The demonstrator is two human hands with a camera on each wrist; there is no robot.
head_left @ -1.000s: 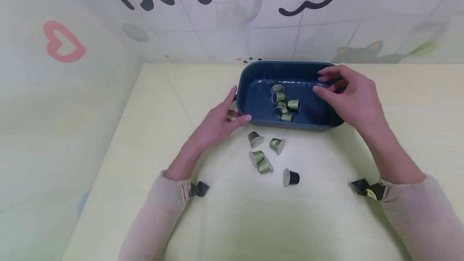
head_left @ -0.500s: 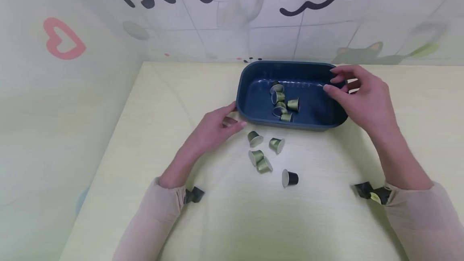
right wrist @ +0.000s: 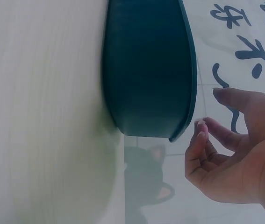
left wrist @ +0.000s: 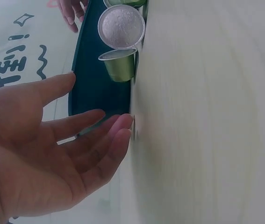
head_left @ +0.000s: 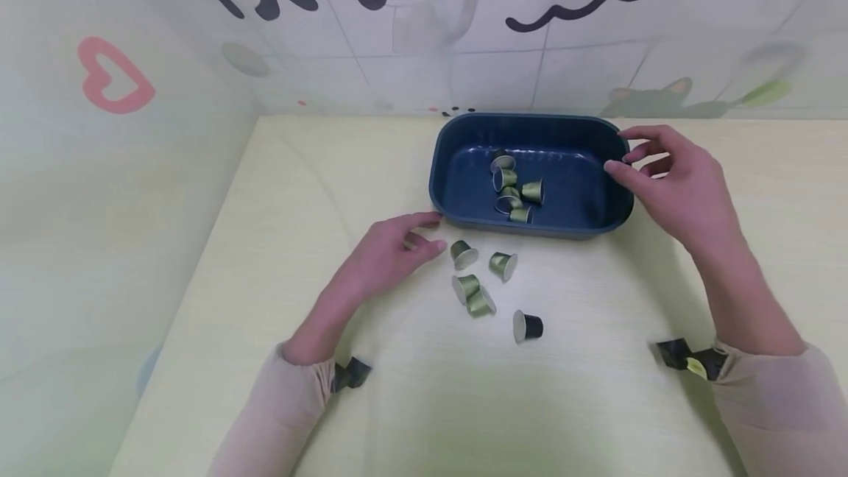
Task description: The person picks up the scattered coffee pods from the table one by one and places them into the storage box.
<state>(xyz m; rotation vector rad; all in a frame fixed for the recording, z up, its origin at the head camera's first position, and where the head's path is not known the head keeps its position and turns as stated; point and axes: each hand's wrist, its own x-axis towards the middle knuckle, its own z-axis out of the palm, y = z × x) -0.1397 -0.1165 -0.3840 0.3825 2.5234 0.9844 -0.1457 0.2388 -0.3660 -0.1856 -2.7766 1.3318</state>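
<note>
A dark blue rectangular basin (head_left: 573, 193) stands at the back of the table, several coffee capsules (head_left: 532, 192) lying inside, mostly green. My left hand (head_left: 391, 252) is just off its front left corner, fingers relaxed and apart, thumb beside a dark green capsule (head_left: 464, 255). In the left wrist view nothing is between those fingers. By the basin's right rim hovers my right hand (head_left: 685, 186), fingers loosely bent and holding nothing. A light green capsule (head_left: 503, 265), two touching green capsules (head_left: 473, 295) and a black capsule (head_left: 528, 326) lie on their sides in front of the basin.
The pale wooden table (head_left: 424, 403) ends at a wall (head_left: 371, 79) covered with printed characters behind the basin. On the left another wall (head_left: 66, 205) with a pink heart borders the table. Small black straps (head_left: 351, 374) show at the cuffs.
My left hand has let go of the basin's left end and drawn toward the front, near the dark green capsule. My right hand has moved right from over the basin to its right rim.
</note>
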